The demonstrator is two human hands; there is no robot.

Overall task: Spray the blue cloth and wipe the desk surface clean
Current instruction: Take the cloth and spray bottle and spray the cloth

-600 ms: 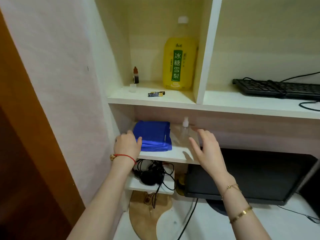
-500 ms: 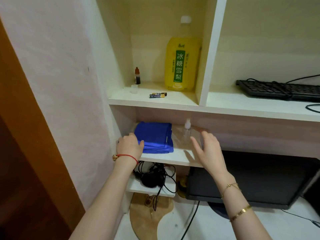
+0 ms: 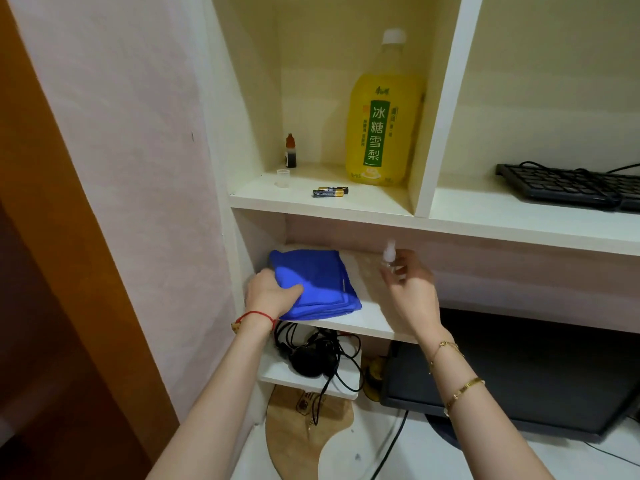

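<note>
A folded blue cloth [image 3: 318, 282] lies on a low white shelf [image 3: 367, 322] under the cubbies. My left hand [image 3: 272, 294] grips its near left corner, thumb on top of the fabric. A small clear spray bottle [image 3: 388, 255] with a white cap stands to the right of the cloth, blurred. My right hand [image 3: 412, 289] is around the bottle, fingers curled at its body. The white desk surface [image 3: 426, 455] shows at the bottom of the view.
Above, a cubby holds a large yellow drink bottle [image 3: 381, 123], a small dropper bottle [image 3: 291, 151], a tiny cup [image 3: 283, 177] and batteries [image 3: 329, 192]. A black keyboard [image 3: 568, 185] lies at right. A dark monitor [image 3: 519, 379] and tangled cables with headphones [image 3: 311, 358] sit below.
My left hand has closed on the cloth's corner. My right hand moved forward from open beside the bottle to curled around it.
</note>
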